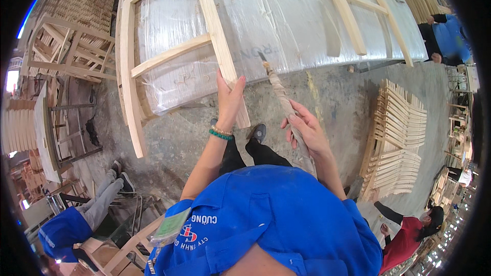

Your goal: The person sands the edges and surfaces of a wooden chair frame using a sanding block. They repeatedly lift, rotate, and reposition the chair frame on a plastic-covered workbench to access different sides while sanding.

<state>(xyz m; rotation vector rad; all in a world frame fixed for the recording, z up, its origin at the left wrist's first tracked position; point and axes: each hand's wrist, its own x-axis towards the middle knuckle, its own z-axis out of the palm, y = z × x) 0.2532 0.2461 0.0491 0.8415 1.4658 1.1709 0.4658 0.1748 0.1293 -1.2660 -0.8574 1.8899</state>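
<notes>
Holding frame (214, 24) and wrapped rod (279, 90); film-covered stack (271, 15) ahead; slats (398, 138) right.

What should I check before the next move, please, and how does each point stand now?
1. Left hand on the wooden frame: ok, it grips one long rail near the lower end.
2. Right hand on the wrapped tool: ok, thumb and fingers hold it.
3. Dark tip pointing away from the left hand: ok.
4. Tip lined up over the rail: not ok, it shows to the right of it.
5. Tip off the plastic wrap: cannot tell, it appears in front of it, but contact is unclear.
</notes>
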